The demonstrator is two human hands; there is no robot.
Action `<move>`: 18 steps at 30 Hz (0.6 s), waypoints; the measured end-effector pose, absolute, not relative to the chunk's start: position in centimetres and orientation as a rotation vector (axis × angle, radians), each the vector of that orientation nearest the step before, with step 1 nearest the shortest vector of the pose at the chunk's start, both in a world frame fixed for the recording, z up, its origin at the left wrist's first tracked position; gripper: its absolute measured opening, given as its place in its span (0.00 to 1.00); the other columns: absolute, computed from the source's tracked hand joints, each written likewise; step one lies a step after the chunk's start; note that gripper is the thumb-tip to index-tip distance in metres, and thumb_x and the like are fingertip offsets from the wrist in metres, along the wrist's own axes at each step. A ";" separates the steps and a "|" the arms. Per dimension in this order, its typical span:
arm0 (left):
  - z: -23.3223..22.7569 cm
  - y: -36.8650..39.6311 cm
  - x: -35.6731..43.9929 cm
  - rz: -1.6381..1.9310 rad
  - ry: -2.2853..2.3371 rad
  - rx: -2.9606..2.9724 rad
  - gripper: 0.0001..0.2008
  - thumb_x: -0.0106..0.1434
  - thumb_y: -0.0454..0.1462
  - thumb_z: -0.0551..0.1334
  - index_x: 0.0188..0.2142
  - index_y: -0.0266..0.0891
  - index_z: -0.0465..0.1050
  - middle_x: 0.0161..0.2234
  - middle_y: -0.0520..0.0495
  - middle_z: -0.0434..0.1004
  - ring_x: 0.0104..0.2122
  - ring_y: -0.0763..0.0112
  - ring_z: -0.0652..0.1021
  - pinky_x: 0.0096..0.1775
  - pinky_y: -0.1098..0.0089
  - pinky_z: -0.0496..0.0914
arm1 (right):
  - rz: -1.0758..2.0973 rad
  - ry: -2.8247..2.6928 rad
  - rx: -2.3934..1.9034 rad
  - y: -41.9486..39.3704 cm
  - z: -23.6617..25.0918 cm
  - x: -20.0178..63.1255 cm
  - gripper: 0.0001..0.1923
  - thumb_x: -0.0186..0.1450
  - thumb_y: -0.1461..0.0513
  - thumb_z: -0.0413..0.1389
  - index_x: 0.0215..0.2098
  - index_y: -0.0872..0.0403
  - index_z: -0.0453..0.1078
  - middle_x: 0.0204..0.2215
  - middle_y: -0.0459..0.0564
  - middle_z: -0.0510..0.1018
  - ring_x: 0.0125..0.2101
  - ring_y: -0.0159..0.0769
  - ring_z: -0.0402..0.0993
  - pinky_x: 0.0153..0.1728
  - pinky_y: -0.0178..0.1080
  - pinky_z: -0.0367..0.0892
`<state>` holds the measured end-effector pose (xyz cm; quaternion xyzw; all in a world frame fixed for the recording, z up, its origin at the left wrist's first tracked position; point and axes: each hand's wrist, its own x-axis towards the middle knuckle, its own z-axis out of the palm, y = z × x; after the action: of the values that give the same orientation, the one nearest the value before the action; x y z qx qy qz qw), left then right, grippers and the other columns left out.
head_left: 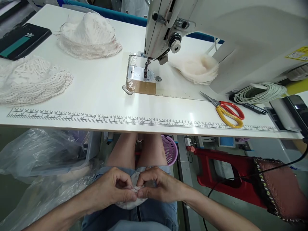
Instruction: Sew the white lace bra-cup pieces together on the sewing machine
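Above my lap, a small piece of white lace fabric (131, 204) is pinched between both hands. My left hand (117, 186) grips it with thumb and forefinger. Close beside it, almost fingertip to fingertip, my right hand (156, 184) pinches the same piece. Part of the fabric hangs over the denim shorts, and the fingers hide its middle. On the table ahead lie a pile of white lace pieces (90, 37) and a second pile with an openwork edge (36, 81).
The sewing machine (163, 29) stands over the white table (101, 99). Scissors (226, 110) lie near the printed ruler, with a cord coil (261, 93) behind. Cream fabric (198, 69) sits under the machine arm. Plastic bags (48, 150) are lower left, a red stool (223, 173) right.
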<state>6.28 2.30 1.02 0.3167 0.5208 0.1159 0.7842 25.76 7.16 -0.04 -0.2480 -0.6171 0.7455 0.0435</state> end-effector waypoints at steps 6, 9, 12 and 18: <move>0.9 2.4 6.5 0.246 1.135 0.660 0.13 0.47 0.41 0.67 0.20 0.35 0.67 0.16 0.58 0.61 0.19 0.80 0.58 0.22 0.76 0.50 | 2.332 -1.791 -0.784 7.1 -0.1 25.8 0.18 0.63 0.53 0.55 0.31 0.62 0.71 0.23 0.46 0.68 0.24 0.27 0.60 0.24 0.29 0.57; 1.1 2.5 6.7 0.251 1.151 0.647 0.12 0.48 0.41 0.67 0.22 0.35 0.67 0.15 0.60 0.57 0.18 0.80 0.55 0.21 0.76 0.48 | 2.256 -1.852 -0.814 7.0 -0.1 26.0 0.17 0.63 0.53 0.54 0.32 0.61 0.71 0.22 0.45 0.67 0.23 0.26 0.59 0.23 0.29 0.56; 1.3 2.6 6.8 0.243 1.173 0.672 0.13 0.48 0.41 0.67 0.21 0.35 0.66 0.14 0.61 0.55 0.18 0.80 0.53 0.21 0.75 0.46 | 2.163 -1.941 -0.809 7.0 0.0 26.0 0.17 0.62 0.52 0.56 0.33 0.60 0.70 0.22 0.44 0.67 0.23 0.26 0.59 0.23 0.28 0.55; 1.3 2.5 7.2 0.225 1.202 0.757 0.14 0.49 0.39 0.66 0.18 0.38 0.61 0.14 0.61 0.52 0.18 0.80 0.52 0.20 0.75 0.46 | 2.032 -2.015 -0.747 6.7 -0.3 25.5 0.17 0.64 0.53 0.53 0.25 0.58 0.65 0.17 0.39 0.59 0.19 0.23 0.53 0.20 0.28 0.49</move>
<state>7.18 2.49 1.28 0.3469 0.5503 0.1032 0.7524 25.51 6.73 -0.33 -0.2516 -0.6785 0.6840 0.0920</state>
